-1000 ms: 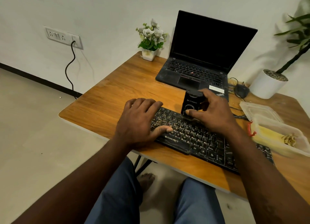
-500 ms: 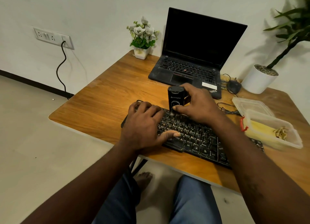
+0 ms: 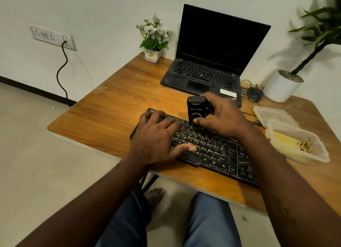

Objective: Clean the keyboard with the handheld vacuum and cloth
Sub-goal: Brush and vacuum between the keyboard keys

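Observation:
A dusty black keyboard (image 3: 212,150) lies slantwise near the front edge of the wooden table (image 3: 110,113). My left hand (image 3: 156,136) rests flat on the keyboard's left end, fingers spread, thumb on the lower keys. My right hand (image 3: 221,117) grips a small black handheld vacuum (image 3: 195,108) that stands upright, its nozzle down on the keyboard's top row; the thumb lies on its front. A yellow cloth (image 3: 284,141) lies in a clear plastic box (image 3: 313,150) at the right.
An open black laptop (image 3: 206,69) stands behind the keyboard. A small flower pot (image 3: 153,52) sits left of it, a black mouse (image 3: 255,93) and a white planter (image 3: 280,86) to its right. The box's lid (image 3: 273,115) lies beside the box.
My right hand has slid the vacuum leftward along the keyboard's top row, closer to my left hand. My left hand stays on the keyboard's left end. The camera view has shifted.

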